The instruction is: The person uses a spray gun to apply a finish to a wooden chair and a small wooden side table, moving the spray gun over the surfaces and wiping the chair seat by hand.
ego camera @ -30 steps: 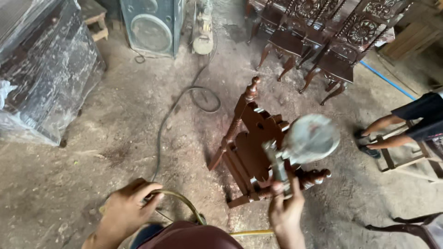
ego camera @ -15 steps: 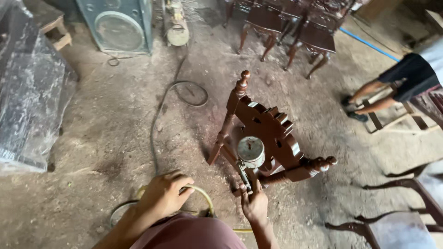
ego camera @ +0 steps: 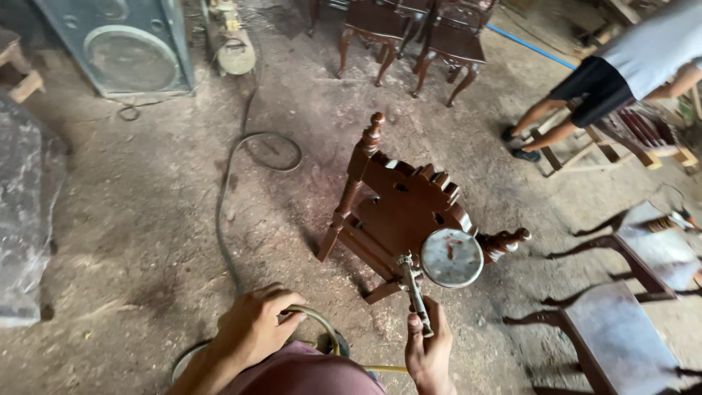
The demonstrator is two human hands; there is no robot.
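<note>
Hands on spray gun and hose above a carved chair

Chair [ego camera: 409,212], carved and dark red-brown, is lying tipped on the dirt floor [ego camera: 131,241] just ahead of both hands, its turned posts pointing away and to the right. The right hand [ego camera: 430,351] is clenching the handle of a metal spray gun [ego camera: 415,292], fingers wrapped fully round it; the gun's round cup [ego camera: 451,257] is hanging directly above that hand and covering part of the chair's back. The left hand [ego camera: 252,329] is curling half closed over a yellowish hose [ego camera: 318,322], which is looping between the two hands. A darker hose [ego camera: 230,197] is running away from the left hand toward a grey speaker cabinet [ego camera: 124,47] far ahead.

Further chairs [ego camera: 409,36] are standing well ahead of the right hand, and two more [ego camera: 621,322] are sitting to its right, cut off by the frame edge. Another person [ego camera: 614,80] is bending over far to the right, only legs and torso showing. Both wrists are running out of the bottom edge, and whether the gun's trigger is being pressed is impossible to tell.
</note>
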